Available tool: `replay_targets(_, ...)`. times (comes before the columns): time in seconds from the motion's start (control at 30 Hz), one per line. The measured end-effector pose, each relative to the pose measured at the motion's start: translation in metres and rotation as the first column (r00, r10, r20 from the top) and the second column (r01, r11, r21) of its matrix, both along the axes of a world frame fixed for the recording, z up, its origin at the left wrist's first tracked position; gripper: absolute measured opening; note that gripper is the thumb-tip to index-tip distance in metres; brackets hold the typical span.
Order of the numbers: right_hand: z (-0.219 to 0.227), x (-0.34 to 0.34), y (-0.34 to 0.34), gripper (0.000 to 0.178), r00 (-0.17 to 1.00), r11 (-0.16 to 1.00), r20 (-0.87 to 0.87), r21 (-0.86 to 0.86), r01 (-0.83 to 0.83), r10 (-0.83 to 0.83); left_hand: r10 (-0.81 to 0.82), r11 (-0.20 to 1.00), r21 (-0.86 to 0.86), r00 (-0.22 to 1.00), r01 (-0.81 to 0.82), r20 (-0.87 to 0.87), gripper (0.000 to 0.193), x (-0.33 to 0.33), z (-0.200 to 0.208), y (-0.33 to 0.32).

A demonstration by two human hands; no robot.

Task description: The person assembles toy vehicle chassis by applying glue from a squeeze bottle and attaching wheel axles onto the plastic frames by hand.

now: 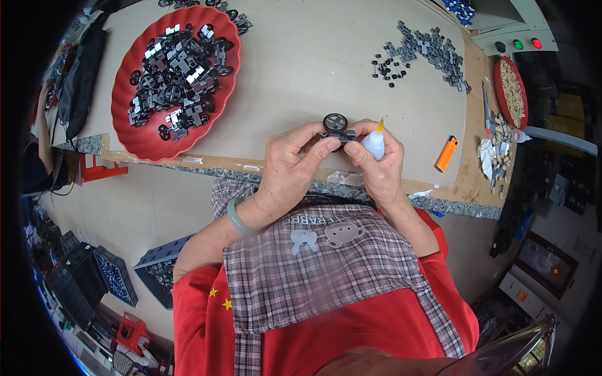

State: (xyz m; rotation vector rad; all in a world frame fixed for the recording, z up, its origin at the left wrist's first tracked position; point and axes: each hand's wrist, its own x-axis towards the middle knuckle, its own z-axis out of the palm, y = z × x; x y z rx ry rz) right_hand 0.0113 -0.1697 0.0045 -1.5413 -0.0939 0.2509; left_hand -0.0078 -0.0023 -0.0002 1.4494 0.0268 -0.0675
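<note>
Just above the table's near edge, my left hand [288, 164] is closed on a small wheeled toy part [335, 123], a black spoked wheel on a dark chassis. My right hand [385, 174] pinches the right side of the same part between thumb and fingers. Tucked in that hand is a white glue bottle [374, 146], its yellow nozzle pointing up and away from me. The fingers hide much of the chassis. To the left, a scalloped red basin [150, 149] holds a heap of similar wheeled parts [182, 69].
Loose grey plastic parts [433, 53] and small black wheel pairs [387, 67] lie at the far right. An orange lighter [446, 154] is right of my hands. Beyond it are a red tray [499, 94] of beige bits and a button box [511, 31]. Another person's arm [44, 119] shows far left.
</note>
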Motion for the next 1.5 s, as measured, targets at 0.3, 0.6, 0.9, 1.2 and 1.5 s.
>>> replay_targets(0.3,-0.002,0.004,0.001,0.018,0.991,0.99,-0.135,0.139,0.011,0.007,0.025,1.0,0.005,0.999,-0.026,0.047,0.024,0.0,-0.009,-0.003)
replay_targets(0.6,-0.003,0.003,0.017,0.012,0.997,0.997,-0.02,0.022,0.073,-0.072,0.033,0.991,0.127,0.993,-0.047,0.11,0.02,0.005,-0.011,0.003)
replay_targets(0.9,0.023,0.022,0.008,0.027,0.997,0.999,-0.07,-0.018,0.03,-0.031,0.021,0.979,0.198,0.983,-0.058,0.183,0.028,0.015,0.017,0.037)
replay_targets(1.2,0.012,0.03,-0.015,0.022,0.998,0.996,-0.052,-0.086,0.036,-0.04,0.055,0.383,0.733,0.806,-0.562,0.589,0.038,0.035,0.065,0.136)
replay_targets(1.5,0.005,0.034,-0.01,0.017,0.997,0.995,-0.075,-0.1,0.008,-0.015,-0.167,0.115,0.902,0.887,-0.417,0.431,0.044,0.068,0.066,0.145)
